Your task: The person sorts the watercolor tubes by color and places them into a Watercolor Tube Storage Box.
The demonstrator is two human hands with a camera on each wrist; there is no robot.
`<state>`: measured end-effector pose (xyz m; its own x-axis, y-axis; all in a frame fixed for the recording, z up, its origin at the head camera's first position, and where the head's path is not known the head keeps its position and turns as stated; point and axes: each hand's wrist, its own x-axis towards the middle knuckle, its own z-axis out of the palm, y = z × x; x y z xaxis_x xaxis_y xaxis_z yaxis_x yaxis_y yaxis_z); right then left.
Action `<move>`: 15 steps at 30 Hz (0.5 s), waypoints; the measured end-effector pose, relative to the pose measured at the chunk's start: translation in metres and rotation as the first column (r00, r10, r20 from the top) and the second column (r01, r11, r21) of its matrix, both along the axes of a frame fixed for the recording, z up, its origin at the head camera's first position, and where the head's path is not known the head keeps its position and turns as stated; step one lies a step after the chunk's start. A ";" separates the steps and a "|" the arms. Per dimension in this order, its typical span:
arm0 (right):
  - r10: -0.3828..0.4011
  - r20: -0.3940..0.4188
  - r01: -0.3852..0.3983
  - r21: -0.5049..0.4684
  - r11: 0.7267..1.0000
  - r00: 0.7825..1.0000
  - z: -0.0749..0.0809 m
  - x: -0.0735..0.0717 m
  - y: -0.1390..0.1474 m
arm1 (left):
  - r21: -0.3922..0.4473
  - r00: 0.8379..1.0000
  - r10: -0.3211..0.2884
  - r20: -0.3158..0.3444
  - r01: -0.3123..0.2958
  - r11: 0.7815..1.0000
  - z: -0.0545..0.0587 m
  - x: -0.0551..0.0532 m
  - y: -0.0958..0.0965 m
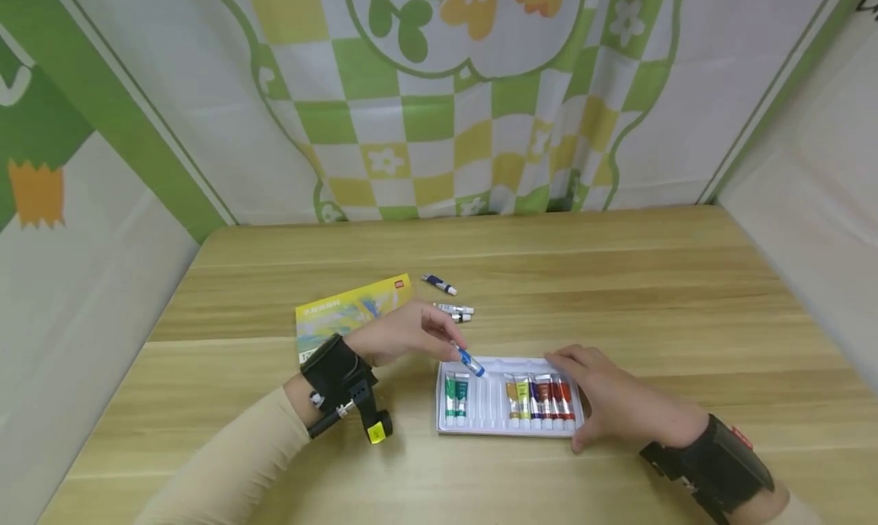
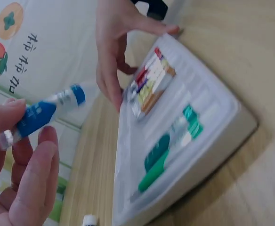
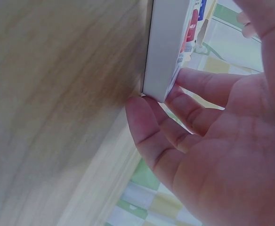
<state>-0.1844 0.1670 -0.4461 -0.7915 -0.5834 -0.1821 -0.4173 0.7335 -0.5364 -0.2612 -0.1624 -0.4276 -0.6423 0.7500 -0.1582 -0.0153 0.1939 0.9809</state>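
Between thumb and fingers my left hand (image 1: 411, 333) pinches a blue paint tube (image 1: 469, 361), tilted over the far edge of a white paint tray (image 1: 487, 426). In the left wrist view this blue tube points its white-capped end toward the tray. Two green tubes (image 1: 456, 397) lie in the tray's left slots. Several tubes in ochre, yellow, purple and reds (image 1: 540, 399) fill its right part, with bare slots in between. My right hand (image 1: 607, 392) grips the tray's right end, thumb at the near corner and fingers at the far corner.
A yellow paint box (image 1: 353, 308) lies flat behind my left forearm. Beyond the left hand lie a dark blue tube (image 1: 439, 283), a pale tube (image 1: 456, 308) and a black-banded tube (image 1: 461, 318). A checked curtain (image 1: 473, 129) hangs along the wooden table's (image 1: 686, 296) back edge.
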 end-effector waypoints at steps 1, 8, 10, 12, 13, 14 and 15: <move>-0.001 0.004 0.001 0.003 1.000 1.000 0.000 0.000 0.000 | 0.018 1.000 -0.011 0.015 0.011 1.000 0.000 0.002 0.001; 0.003 0.017 -0.004 0.008 1.000 1.000 0.000 0.000 -0.001 | 0.019 0.997 0.008 0.077 -0.010 1.000 -0.007 0.011 0.012; 0.008 0.008 -0.008 0.005 1.000 1.000 0.000 0.000 -0.001 | 0.004 0.996 0.037 0.087 -0.038 0.999 -0.009 0.012 0.015; 0.008 -0.003 -0.008 0.006 1.000 1.000 -0.001 0.000 -0.001 | 0.008 0.992 0.073 0.106 -0.074 0.997 -0.012 0.014 0.018; 0.006 -0.008 -0.006 0.006 1.000 1.000 0.000 -0.001 -0.001 | 0.007 0.989 0.090 0.115 -0.091 0.996 -0.013 0.015 0.019; 0.003 -0.010 -0.002 0.005 1.000 1.000 0.000 -0.001 -0.001 | 0.000 0.988 0.106 0.116 -0.107 0.994 -0.014 0.015 0.020; 0.000 -0.011 0.000 0.004 1.000 1.000 0.000 -0.001 -0.001 | -0.014 0.988 0.116 0.100 -0.115 0.993 -0.015 0.017 0.021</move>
